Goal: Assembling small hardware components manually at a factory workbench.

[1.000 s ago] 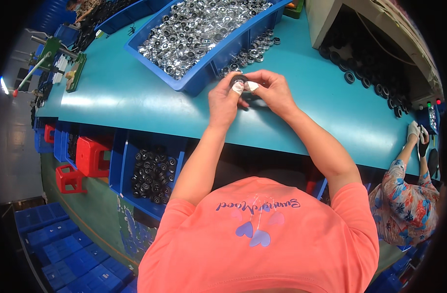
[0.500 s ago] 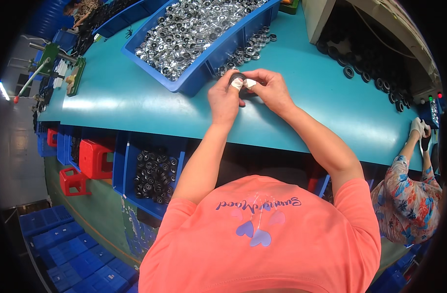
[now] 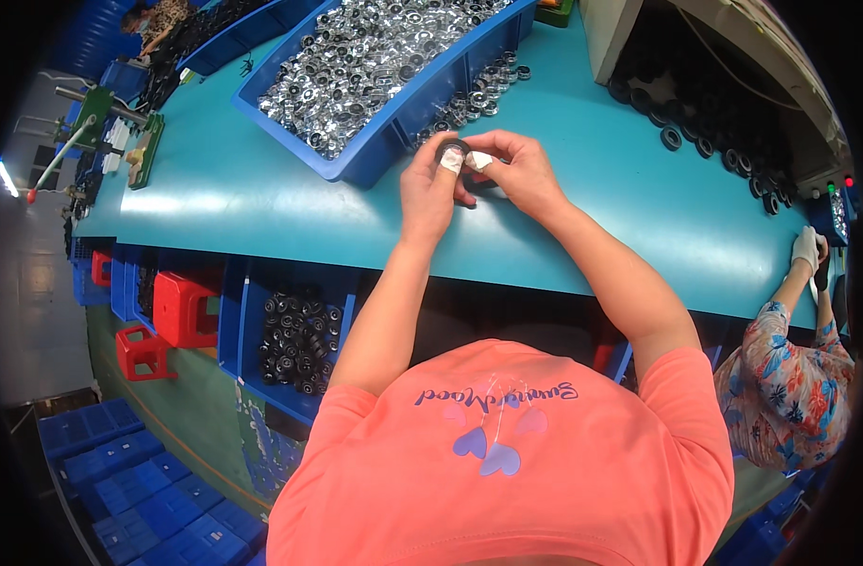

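Observation:
A small black ring-shaped part (image 3: 453,144), like a little rubber tyre, is held between my two hands above the table. My left hand (image 3: 428,193) grips it from the left, its thumb wrapped in white tape and lying on the ring. From the right, my right hand (image 3: 526,176) pinches at the ring's edge, also with white tape on the thumb. What sits inside the ring is too small to make out. Just beyond my hands, loose shiny wheel hubs (image 3: 478,99) lie beside a blue bin (image 3: 334,170) heaped with similar silvery pieces.
Black rings (image 3: 672,139) lie in and before a housing (image 3: 629,28) at the right. A green hand press (image 3: 93,118) stands far left. Below the table are a blue crate of black wheels (image 3: 301,344) and red stools (image 3: 181,309). A co-worker's gloved hand (image 3: 805,247) is at far right.
My hands stay in nearly the same place. The black ring has tilted slightly between my fingers, and my left thumb has shifted on it. The co-worker's hands have moved a little.

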A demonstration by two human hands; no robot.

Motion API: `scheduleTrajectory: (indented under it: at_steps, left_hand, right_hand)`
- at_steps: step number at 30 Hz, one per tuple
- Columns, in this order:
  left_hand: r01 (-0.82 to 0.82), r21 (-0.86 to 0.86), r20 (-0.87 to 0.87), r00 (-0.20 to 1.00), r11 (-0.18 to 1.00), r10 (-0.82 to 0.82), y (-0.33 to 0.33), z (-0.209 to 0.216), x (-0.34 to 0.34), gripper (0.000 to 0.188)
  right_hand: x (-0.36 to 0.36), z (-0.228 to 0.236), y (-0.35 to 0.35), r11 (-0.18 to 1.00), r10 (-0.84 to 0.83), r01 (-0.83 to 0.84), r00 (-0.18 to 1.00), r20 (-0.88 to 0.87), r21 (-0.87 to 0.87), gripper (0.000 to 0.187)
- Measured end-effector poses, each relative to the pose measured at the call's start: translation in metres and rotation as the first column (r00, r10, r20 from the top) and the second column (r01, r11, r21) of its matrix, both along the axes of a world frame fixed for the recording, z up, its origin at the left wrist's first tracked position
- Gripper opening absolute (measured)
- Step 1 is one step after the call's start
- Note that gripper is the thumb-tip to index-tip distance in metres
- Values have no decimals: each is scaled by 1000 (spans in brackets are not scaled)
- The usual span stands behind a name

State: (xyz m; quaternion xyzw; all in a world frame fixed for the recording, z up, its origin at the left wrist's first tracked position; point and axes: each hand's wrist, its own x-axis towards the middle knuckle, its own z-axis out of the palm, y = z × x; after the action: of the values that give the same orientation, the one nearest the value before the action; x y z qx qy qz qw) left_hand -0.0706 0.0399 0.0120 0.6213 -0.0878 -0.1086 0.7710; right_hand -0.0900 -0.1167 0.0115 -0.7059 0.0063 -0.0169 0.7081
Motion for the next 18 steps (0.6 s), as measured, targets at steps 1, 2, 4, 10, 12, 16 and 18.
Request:
scheduleTrajectory:
  at_steps: [1, 2, 4, 10, 12, 16, 18]
  left_hand:
    - [0, -3, -6, 1000, 1000, 0, 1, -1, 1, 27]
    - [-1, -6, -12, 1000, 1000, 1, 1, -1, 1, 27]
    - [-33, 46, 2, 999, 998, 33, 0, 4, 1, 25]
    - [-184, 219, 125, 979, 958, 160, -11, 15, -1, 20]
    - [-214, 233, 188, 967, 949, 172, -12, 4, 6, 20]
    - [-122, 220, 158, 983, 968, 88, -10, -2, 12, 26]
    - [1, 138, 8, 1000, 990, -2, -3, 4, 8, 29]
  right_hand:
    - [0, 0, 0, 1000, 2, -2, 1000, 1, 1, 26]
    - [-1, 1, 0, 1000, 4, -4, 1000, 1, 2, 26]
    - [-1, 3, 2, 999, -1, 1, 1000, 4, 44, 25]
    - [-7, -2, 12, 990, -59, 54, 998, 35, 130, 25]
    - [-6, -4, 14, 995, -73, 69, 996, 55, 67, 24]
    - [-1, 0, 5, 992, -54, 54, 999, 1, 117, 23]
    - [3, -5, 1, 978, -35, 40, 999, -28, 204, 23]
